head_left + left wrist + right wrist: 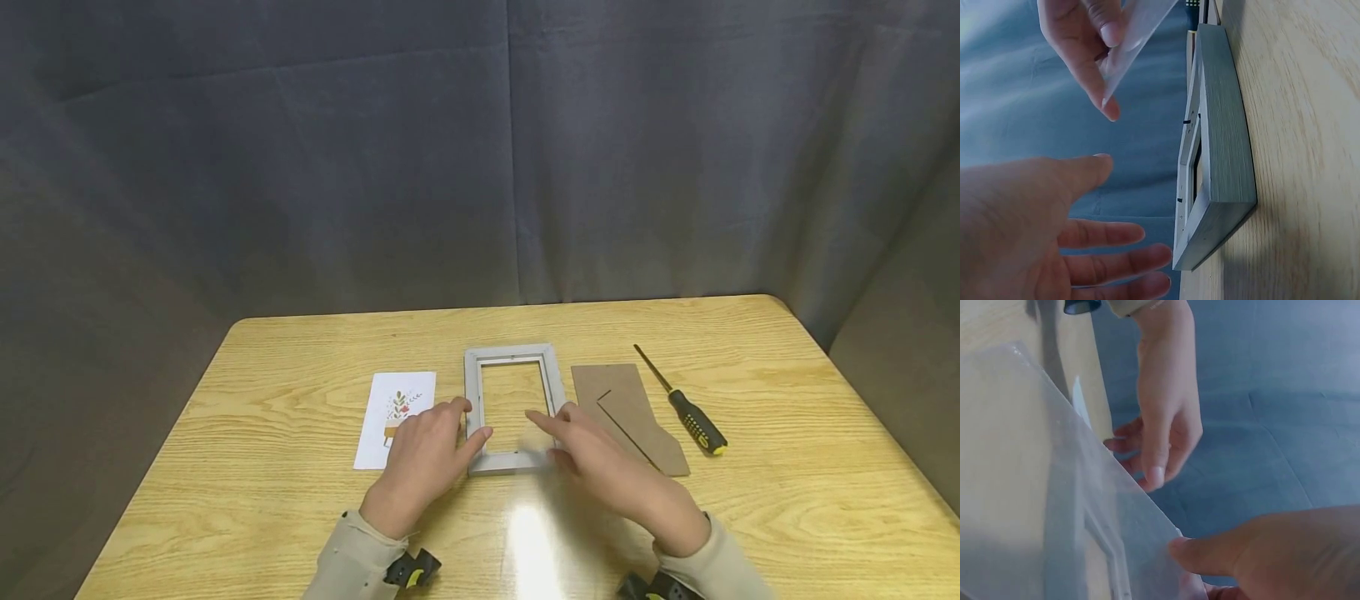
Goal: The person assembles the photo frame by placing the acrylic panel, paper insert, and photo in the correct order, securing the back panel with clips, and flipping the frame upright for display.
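On the pale wooden worktop (pixel 300 517), farthest left, lies a white card printed with a potted plant (pixel 395 418). Your left hand (pixel 423 467) rests partly over it, fingers relaxed and spread, tips at the left rail of the grey rectangular wooden picture frame (pixel 513 406), which lies flat at the middle of the worktop. Over the frame's near end, your right hand (pixel 600 467) pinches a clear transparent sheet (pixel 1054 506) by its edge, holding it tilted. Just right of the frame lies a brown cardboard backing board (pixel 626 412), then a black-and-yellow-handled screwdriver (pixel 686 408).
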A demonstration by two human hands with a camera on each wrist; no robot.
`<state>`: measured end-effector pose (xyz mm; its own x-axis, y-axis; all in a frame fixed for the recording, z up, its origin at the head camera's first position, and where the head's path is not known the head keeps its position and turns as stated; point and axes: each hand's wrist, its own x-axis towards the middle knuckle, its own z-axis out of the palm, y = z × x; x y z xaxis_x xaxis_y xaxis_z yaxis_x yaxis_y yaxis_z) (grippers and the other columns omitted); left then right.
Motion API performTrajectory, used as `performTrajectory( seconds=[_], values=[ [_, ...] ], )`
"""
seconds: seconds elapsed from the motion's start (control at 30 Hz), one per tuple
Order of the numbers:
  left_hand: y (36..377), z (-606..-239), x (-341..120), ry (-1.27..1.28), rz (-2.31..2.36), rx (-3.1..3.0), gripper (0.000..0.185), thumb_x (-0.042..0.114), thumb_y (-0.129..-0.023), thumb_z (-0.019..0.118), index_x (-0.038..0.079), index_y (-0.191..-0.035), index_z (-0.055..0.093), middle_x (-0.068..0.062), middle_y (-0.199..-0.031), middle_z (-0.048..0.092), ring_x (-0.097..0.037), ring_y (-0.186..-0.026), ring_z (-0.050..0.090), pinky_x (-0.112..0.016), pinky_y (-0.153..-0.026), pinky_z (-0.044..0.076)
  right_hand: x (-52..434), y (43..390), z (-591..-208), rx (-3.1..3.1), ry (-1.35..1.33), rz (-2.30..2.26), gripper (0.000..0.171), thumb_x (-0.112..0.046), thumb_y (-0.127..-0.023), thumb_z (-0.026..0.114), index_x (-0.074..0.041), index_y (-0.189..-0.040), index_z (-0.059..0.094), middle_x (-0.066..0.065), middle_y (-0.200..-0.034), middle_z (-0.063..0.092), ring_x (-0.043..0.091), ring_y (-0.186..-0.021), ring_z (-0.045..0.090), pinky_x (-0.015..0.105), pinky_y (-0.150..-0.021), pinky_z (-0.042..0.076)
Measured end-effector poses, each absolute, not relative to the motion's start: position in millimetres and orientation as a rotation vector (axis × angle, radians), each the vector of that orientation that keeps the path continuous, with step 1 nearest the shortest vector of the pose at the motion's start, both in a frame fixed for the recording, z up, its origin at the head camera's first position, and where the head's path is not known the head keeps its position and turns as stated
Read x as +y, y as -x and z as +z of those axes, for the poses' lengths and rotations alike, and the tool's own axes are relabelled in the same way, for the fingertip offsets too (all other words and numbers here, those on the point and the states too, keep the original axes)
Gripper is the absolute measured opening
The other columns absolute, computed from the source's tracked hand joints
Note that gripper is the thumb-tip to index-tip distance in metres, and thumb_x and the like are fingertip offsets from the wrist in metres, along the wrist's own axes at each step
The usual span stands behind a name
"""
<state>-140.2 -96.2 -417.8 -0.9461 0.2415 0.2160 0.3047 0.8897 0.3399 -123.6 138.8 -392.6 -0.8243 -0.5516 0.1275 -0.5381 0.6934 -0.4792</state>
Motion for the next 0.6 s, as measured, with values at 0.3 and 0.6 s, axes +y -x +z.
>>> performTrajectory(
  seconds=[0.3,0.6],
  values=[
    [141,-419,-96,0.416,-0.596,-2.863,0.04,0.041,-0.091,0.073,0.007,-0.112,0.072,-0.007,-0.086,0.074,-0.012,-0.058,0.053,-0.025,-0.048,0.039,148,127,-386,2.903,0.785,-0.89,0.052,0.0,-0.094,0.065,-0.003,-0.145,0.054,0.004,-0.092,0.052,0.01,-0.075,0.04,0.023,-0.064,0.039],
    [140,-420,-95,0.42,-0.6,-2.874,0.044,0.043,-0.09,0.075,0.007,-0.116,0.071,-0.007,-0.094,0.072,-0.016,-0.07,0.06,-0.029,-0.055,0.046,156,132,-385,3.001,0.765,-0.904,0.05,0.0,-0.094,0.065,-0.002,-0.143,0.055,0.002,-0.086,0.05,0.01,-0.073,0.039,0.023,-0.064,0.04]
  ],
)
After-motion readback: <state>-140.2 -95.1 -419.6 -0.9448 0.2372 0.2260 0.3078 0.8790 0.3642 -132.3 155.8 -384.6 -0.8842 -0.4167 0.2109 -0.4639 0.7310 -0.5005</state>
